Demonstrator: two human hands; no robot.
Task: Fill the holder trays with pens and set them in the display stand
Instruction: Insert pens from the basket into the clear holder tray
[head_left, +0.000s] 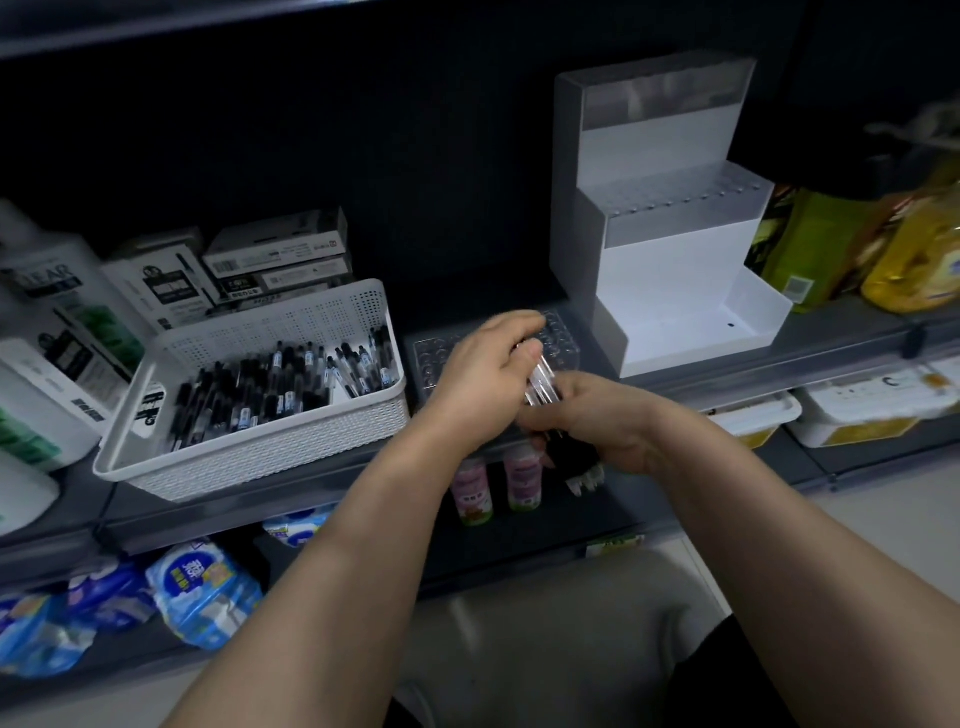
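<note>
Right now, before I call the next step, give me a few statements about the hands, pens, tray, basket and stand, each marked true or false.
1. The left hand and the right hand both hold the bundle of pens. True.
2. The white basket is empty. False: it holds many loose pens.
3. The clear holder tray lies on the shelf between the basket and the display stand. True.
4. The stand's bottom tier holds a tray full of pens. False: its floor is bare.
</note>
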